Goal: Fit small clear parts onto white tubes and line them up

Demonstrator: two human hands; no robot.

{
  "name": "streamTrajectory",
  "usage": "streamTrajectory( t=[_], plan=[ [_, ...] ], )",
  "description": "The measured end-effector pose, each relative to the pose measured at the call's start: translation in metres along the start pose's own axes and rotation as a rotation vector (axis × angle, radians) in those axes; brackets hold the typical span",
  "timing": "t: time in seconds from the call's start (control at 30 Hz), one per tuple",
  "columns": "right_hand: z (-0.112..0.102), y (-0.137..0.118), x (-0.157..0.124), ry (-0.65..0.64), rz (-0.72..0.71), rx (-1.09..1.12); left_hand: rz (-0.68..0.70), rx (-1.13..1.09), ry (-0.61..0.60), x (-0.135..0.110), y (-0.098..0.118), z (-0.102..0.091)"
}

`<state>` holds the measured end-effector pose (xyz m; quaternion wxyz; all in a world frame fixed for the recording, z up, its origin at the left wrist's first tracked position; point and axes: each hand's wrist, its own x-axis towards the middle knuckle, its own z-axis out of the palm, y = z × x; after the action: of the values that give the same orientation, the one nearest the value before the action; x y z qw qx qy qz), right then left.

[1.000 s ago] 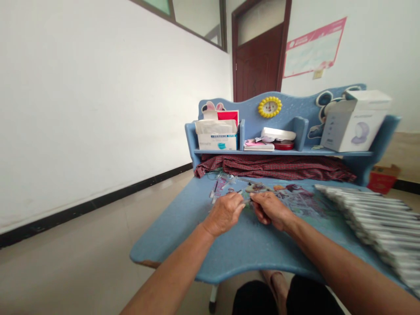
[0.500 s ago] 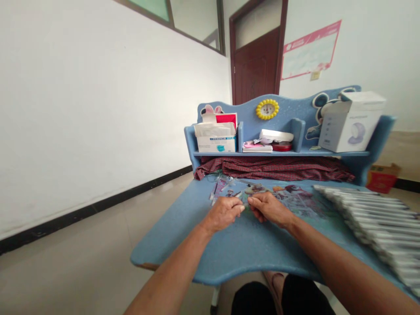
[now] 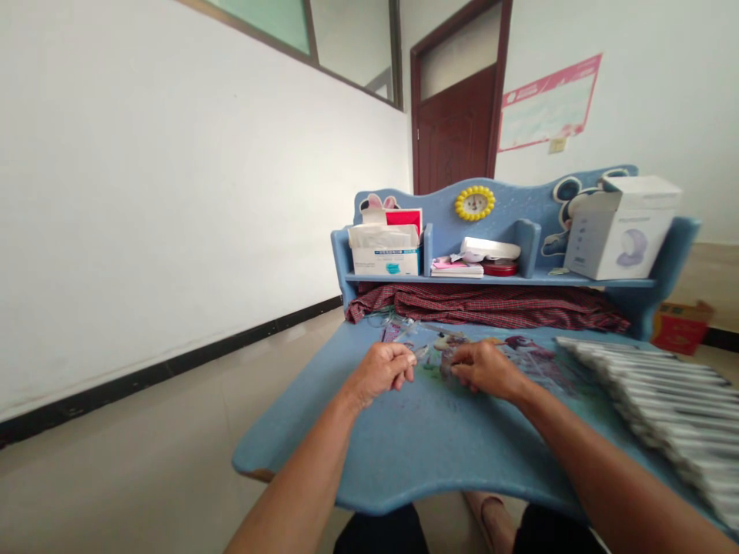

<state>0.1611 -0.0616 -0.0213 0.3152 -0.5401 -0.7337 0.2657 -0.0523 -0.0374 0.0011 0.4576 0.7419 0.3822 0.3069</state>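
Observation:
My left hand [image 3: 384,371] is closed above the blue desk [image 3: 404,454], its thumb pinched against the fingers. A thin, pale sliver [image 3: 420,352] pokes out past its fingertips, too small to name. A hand's width to the right, my right hand [image 3: 483,368] is also closed, fingertips pinched and pointing left. Whatever it holds, if anything, is too small to make out. Behind both hands lie small clear and purple items [image 3: 396,331], near a worn coloured picture [image 3: 519,346] on the desk top.
Many silvery rods [image 3: 647,400] lie stacked at the right. A checked cloth [image 3: 490,304] runs beneath the shelf [image 3: 508,280]. The shelf bears a mask box [image 3: 386,258], a white carton [image 3: 623,231], papers [image 3: 456,268] and a red tin [image 3: 499,268]. A red box [image 3: 681,327] stands beyond the desk.
My hands, nearly touching before, have moved apart: the left leftward, the right rightward. The view has shifted slightly, and my legs below the desk are spread wider.

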Motion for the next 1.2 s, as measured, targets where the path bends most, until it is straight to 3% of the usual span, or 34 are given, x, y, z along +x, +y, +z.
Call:
streamTrajectory(
  t=[0.17,0.4,0.57,0.7,0.97,1.1,1.2],
  plan=[
    [0.002,-0.006,-0.002,-0.01,-0.008,-0.59,0.053,-0.041,0.258,0.002,-0.002,-0.008],
    [0.009,-0.02,-0.005,-0.065,0.042,-0.811,0.111,-0.168,0.543,0.004,0.001,-0.017],
    [0.008,-0.016,-0.003,-0.079,0.061,-0.759,0.087,-0.245,0.694,0.005,0.0,-0.021],
    [-0.002,-0.012,0.006,-0.123,0.021,-0.64,0.068,-0.273,0.745,0.005,0.0,-0.023],
    [-0.03,-0.002,0.06,0.088,0.134,-0.496,0.067,-0.193,0.745,0.005,0.0,-0.025],
    [-0.017,0.004,0.091,0.192,0.136,-0.338,0.051,-0.147,0.737,0.005,-0.001,-0.027],
    [0.0,0.005,0.106,0.236,0.034,-0.078,0.046,-0.108,0.724,0.006,-0.001,-0.027]
  ],
)
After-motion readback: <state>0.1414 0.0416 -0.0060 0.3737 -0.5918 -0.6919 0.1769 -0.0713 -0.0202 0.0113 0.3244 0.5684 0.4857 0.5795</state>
